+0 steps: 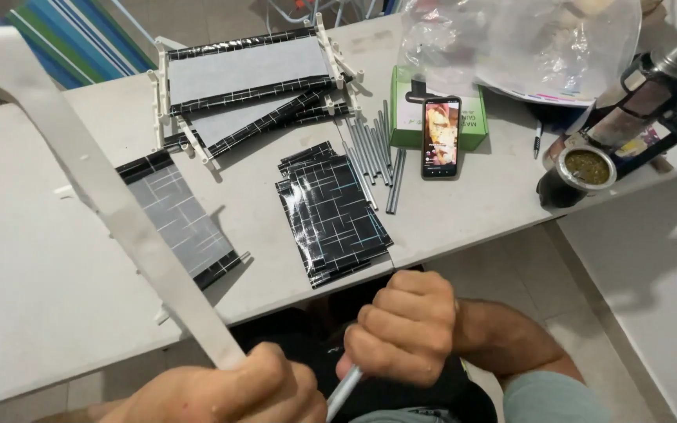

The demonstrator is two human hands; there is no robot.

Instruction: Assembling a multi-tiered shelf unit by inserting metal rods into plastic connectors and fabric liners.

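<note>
Nearest, low in the view, two bare hands over the lap. Left hand (229, 392) curled tight round the near end of a long pale grey flat strip (95, 188) rising away up and left. Right hand (405, 329) fisted shut on a thin grey metal rod (344, 393), tip angled down toward the left grip. Strip and rod apparently being joined, judging by the meeting point; not yet finished.

Just beyond the grips, on the white desk (33, 313): one grey panel with black grid-patterned edges (178, 219), then a stack of loose black grid-patterned sheets (334, 215), seemingly unused. Farther off, a bundle of spare grey rods (378, 153), a smartphone with lit screen (441, 137), a green box (409, 117). Farthest, three finished-looking framed grey panels (244, 74) stacked.
</note>
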